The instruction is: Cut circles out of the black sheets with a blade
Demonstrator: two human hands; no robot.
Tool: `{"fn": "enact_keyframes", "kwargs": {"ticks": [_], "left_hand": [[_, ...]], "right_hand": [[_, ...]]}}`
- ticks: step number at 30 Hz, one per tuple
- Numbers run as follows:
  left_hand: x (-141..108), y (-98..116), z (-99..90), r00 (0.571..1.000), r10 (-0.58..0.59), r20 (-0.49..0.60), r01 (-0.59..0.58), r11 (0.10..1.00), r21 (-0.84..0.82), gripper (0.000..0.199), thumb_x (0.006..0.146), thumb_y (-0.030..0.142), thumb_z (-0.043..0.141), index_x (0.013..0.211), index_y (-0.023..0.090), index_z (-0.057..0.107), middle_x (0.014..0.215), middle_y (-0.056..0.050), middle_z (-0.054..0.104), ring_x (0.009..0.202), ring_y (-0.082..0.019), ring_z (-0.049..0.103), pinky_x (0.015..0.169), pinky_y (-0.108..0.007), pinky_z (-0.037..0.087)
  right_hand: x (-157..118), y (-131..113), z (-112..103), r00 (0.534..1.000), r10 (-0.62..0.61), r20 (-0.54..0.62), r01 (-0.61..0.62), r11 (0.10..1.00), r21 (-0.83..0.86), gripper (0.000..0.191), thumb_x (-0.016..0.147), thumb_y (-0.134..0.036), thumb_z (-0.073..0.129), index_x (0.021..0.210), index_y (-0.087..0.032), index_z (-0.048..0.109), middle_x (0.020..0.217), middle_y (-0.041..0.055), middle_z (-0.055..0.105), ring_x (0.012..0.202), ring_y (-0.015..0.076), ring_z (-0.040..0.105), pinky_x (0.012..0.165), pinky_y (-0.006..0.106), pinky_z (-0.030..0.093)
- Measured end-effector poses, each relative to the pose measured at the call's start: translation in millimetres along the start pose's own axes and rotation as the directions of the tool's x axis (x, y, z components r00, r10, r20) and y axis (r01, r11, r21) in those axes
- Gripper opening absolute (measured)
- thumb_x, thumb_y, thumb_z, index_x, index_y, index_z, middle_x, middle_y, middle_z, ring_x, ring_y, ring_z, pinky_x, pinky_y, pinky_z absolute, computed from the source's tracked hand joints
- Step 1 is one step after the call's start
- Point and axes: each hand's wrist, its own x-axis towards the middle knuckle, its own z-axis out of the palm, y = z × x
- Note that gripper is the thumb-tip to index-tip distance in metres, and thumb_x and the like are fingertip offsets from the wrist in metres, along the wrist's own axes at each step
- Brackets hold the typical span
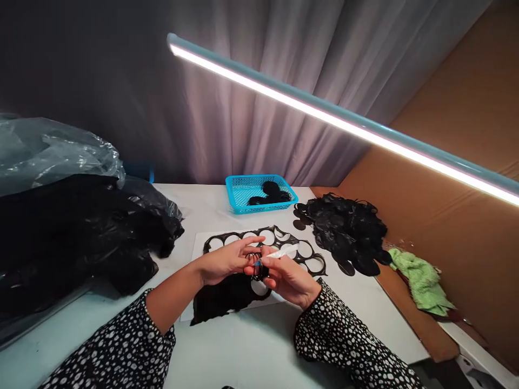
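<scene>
My left hand (229, 262) reaches in from the left, its fingers curled around a small black piece (254, 257) with thin loops; the exact kind is hard to make out. My right hand (290, 278) pinches a slim white tool (286, 251) with a blue part near its tip, which meets the black piece. The right fingers also come close to that piece. Under both hands lies a black sheet (221, 297) with rows of round cut-out holes, on a white board (198, 246). My hands hide part of the sheet's middle.
A blue plastic basket (233, 202) holds several black discs. To its right is a heap of black round pieces (348, 232). A green cloth (421, 281) lies at the far right. Black plastic bags (81, 232) fill the left side. A lit tube lamp (324, 111) crosses above.
</scene>
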Motion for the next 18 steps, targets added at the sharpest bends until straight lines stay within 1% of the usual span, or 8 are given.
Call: {"fn": "enact_keyframes", "kwargs": {"ticks": [3,5,6,8,10,13,16,18], "left_hand": [[13.5,-5.8,5.0,1.0,0.0,0.004,0.0,1.0,-0.013,0.05,0.082,0.023,0.06,0.132,0.022,0.054,0.113,-0.007,0.065,0.093,-0.015,0.066,0.075,-0.026,0.051],[17.6,-9.4,6.3,0.999,-0.002,-0.053,0.002,1.0,-0.001,0.042,0.085,0.025,0.054,0.127,0.02,0.057,0.094,-0.005,0.066,0.076,-0.014,0.065,0.065,-0.026,0.05],[17.9,-9.3,6.3,0.995,0.02,-0.101,-0.019,1.0,0.015,0.042,0.084,0.024,0.053,0.126,0.02,0.057,0.089,-0.004,0.065,0.073,-0.014,0.064,0.064,-0.027,0.05],[15.5,-4.6,5.7,0.974,0.11,-0.198,-0.094,0.992,0.087,0.045,0.08,0.019,0.056,0.125,0.019,0.055,0.085,-0.003,0.064,0.079,-0.016,0.065,0.071,-0.03,0.052],[10.6,4.7,5.1,0.95,0.194,-0.246,-0.145,0.968,0.203,0.05,0.077,0.013,0.059,0.126,0.019,0.053,0.087,-0.003,0.065,0.089,-0.018,0.065,0.082,-0.034,0.051],[3.0,19.1,6.0,0.942,0.235,-0.242,-0.147,0.932,0.333,0.053,0.077,0.012,0.058,0.129,0.019,0.05,0.088,-0.002,0.068,0.089,-0.018,0.066,0.086,-0.036,0.05],[-2.2,27.2,8.2,0.937,0.252,-0.241,-0.145,0.91,0.388,0.055,0.077,0.01,0.055,0.131,0.02,0.049,0.09,-0.002,0.069,0.088,-0.018,0.066,0.086,-0.037,0.051],[-4.7,29.9,9.2,0.936,0.256,-0.242,-0.141,0.901,0.41,0.055,0.079,0.011,0.055,0.133,0.02,0.048,0.091,-0.002,0.069,0.089,-0.018,0.066,0.087,-0.038,0.051]], "right_hand": [[-2.6,-0.1,0.2,0.998,-0.017,0.068,0.017,1.0,-0.012,0.033,0.079,-0.032,0.076,0.075,-0.02,0.045,0.102,0.0068,0.066,0.084,0.0137,0.065,0.051,0.015,0.046],[-5.4,0.2,0.7,0.991,-0.017,0.134,0.022,0.999,-0.034,0.035,0.078,-0.035,0.076,0.076,-0.02,0.045,0.105,0.0091,0.066,0.088,0.0164,0.065,0.055,0.019,0.048],[-6.7,0.8,0.9,0.986,-0.016,0.167,0.026,0.998,-0.06,0.035,0.077,-0.037,0.077,0.075,-0.019,0.046,0.106,0.0101,0.066,0.089,0.0173,0.065,0.057,0.021,0.049],[-8.3,2.9,1.1,0.975,-0.014,0.22,0.046,0.989,-0.144,0.036,0.076,-0.039,0.078,0.072,-0.018,0.049,0.107,0.011,0.067,0.092,0.0179,0.064,0.065,0.024,0.05],[-8.4,5.7,0.8,0.964,-0.035,0.262,0.097,0.969,-0.226,0.036,0.075,-0.039,0.078,0.07,-0.018,0.051,0.104,0.0104,0.067,0.095,0.0183,0.062,0.075,0.028,0.049],[-7.8,9.8,0.0,0.951,-0.09,0.295,0.18,0.939,-0.294,0.034,0.077,-0.04,0.077,0.069,-0.018,0.052,0.098,0.0084,0.067,0.095,0.0185,0.06,0.081,0.031,0.047],[-9.2,12.0,0.0,0.95,-0.126,0.287,0.222,0.917,-0.331,0.034,0.078,-0.042,0.075,0.069,-0.019,0.052,0.094,0.0066,0.065,0.09,0.018,0.059,0.078,0.031,0.046],[-10.8,12.9,0.7,0.947,-0.154,0.282,0.247,0.91,-0.334,0.034,0.078,-0.043,0.075,0.069,-0.019,0.052,0.091,0.0057,0.064,0.092,0.0192,0.058,0.079,0.033,0.046]]}}
